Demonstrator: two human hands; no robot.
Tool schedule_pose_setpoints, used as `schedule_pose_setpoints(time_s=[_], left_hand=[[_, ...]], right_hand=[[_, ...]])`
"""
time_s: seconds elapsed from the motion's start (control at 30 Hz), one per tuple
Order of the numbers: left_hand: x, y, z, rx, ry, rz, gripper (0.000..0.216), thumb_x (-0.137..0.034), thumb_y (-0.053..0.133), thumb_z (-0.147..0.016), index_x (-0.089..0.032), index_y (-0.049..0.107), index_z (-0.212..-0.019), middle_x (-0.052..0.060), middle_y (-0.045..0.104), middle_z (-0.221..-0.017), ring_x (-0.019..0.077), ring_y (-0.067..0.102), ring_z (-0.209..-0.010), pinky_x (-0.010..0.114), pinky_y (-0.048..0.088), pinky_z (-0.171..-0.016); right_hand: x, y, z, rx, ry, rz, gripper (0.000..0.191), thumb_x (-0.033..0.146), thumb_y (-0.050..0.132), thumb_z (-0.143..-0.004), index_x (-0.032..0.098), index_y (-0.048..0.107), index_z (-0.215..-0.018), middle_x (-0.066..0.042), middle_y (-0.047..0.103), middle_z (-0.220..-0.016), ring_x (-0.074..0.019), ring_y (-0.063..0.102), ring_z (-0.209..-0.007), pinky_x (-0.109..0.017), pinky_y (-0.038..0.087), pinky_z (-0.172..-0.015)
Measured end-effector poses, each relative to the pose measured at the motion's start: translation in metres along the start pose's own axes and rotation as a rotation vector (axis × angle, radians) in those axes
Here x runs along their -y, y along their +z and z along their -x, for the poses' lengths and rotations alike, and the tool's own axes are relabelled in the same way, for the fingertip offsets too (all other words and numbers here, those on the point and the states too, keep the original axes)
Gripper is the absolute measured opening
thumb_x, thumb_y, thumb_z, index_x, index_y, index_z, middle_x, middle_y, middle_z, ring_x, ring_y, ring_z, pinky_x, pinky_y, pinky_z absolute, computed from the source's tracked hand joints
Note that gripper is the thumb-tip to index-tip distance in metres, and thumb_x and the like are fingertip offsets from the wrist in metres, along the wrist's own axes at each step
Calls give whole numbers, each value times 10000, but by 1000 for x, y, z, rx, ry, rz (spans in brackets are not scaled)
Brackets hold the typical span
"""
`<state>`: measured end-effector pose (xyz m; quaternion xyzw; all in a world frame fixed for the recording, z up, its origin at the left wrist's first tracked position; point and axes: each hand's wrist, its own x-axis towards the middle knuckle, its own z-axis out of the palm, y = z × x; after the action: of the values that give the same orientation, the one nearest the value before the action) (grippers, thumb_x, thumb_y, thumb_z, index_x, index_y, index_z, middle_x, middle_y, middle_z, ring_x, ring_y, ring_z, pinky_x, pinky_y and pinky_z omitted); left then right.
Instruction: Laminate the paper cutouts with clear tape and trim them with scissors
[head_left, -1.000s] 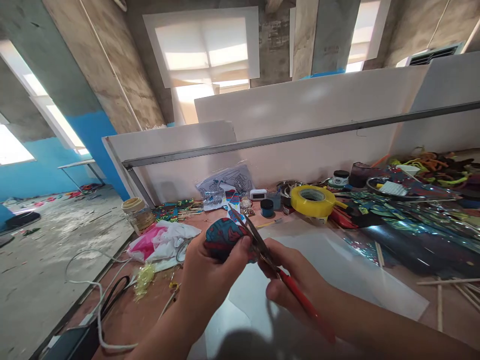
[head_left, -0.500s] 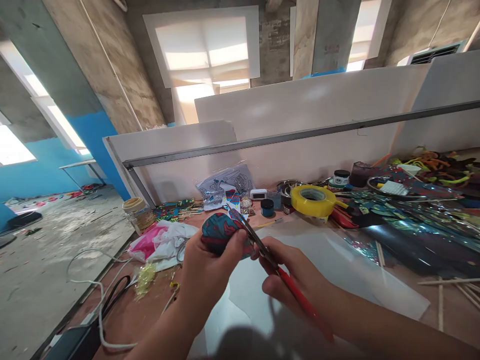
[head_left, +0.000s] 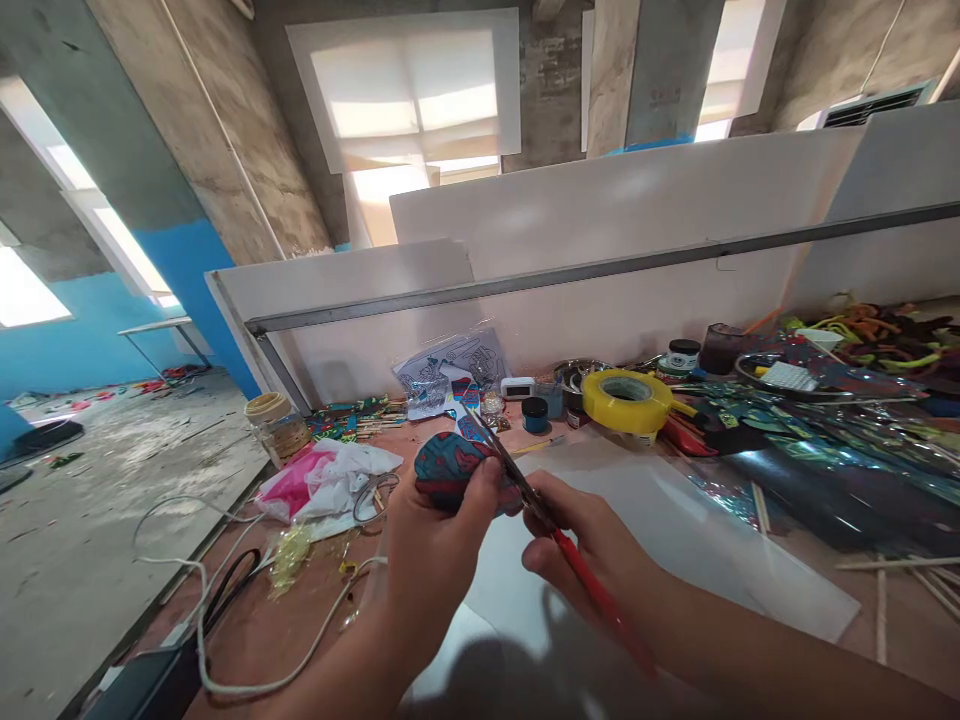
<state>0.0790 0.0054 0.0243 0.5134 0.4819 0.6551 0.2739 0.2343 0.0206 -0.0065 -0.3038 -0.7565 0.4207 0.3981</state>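
Observation:
My left hand (head_left: 442,535) is closed around a blue and red patterned piece (head_left: 450,465), its thumb pressed on the near right side. I cannot tell whether the piece is paper, film or cloth. In my right hand (head_left: 581,535) are scissors (head_left: 574,555) with red handles, their dark blades pointing up and left. The blades lie along the right edge of the patterned piece, close to my left thumb. Whether they bite into it is hidden. Beneath both hands lies a large white sheet (head_left: 675,540) on the reddish-brown table.
Yellow tape roll (head_left: 626,400), blue paint jar (head_left: 535,414) and printed sheets (head_left: 450,365) stand toward the back. A pink and white plastic bag (head_left: 330,480), a white cable (head_left: 202,620) and a glass jar (head_left: 276,430) lie left. Wooden sticks (head_left: 881,610) and shiny film pieces are right.
My left hand has shifted slightly right and down with the patterned piece, which is tilted a little differently. The scissors have moved only slightly and stay by its right edge.

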Motion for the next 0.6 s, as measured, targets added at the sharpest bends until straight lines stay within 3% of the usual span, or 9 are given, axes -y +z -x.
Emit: schedule_pose_setpoints(time_s=[0.1,0.27,0.43,0.6], left_hand=[[1,-1,-1,9,20,19,167,-297,751,-749,-174,708,-644,-19,707,-569,152,673,-522,224,585,-515],[-1,0,0,-8,-41,41,187,-319,772,-735,-169,706,-647,-16,708,-579,145,667,-543,219,585,-536],[-10,6,5,-102,-79,88,166,-305,757,-735,-179,694,-648,-43,684,-583,112,639,-542,187,570,-538],[-11,5,6,-80,-71,82,171,-312,746,-766,-182,695,-669,-35,702,-593,121,657,-552,198,586,-555]], right_hand=[[-1,0,-1,-9,-14,17,627,846,489,-853,222,549,-847,49,402,-687,-135,299,-612,-268,273,-529],[-1,-4,-1,15,-12,27,540,761,532,-902,222,557,-883,45,426,-712,-135,305,-623,-261,275,-529],[-10,-4,0,32,-67,-69,654,853,589,-782,238,613,-1004,26,473,-738,-164,389,-658,-295,391,-623],[-17,-1,-1,19,-88,-110,679,849,640,-740,249,649,-1058,-1,571,-816,-190,480,-733,-315,473,-735]])
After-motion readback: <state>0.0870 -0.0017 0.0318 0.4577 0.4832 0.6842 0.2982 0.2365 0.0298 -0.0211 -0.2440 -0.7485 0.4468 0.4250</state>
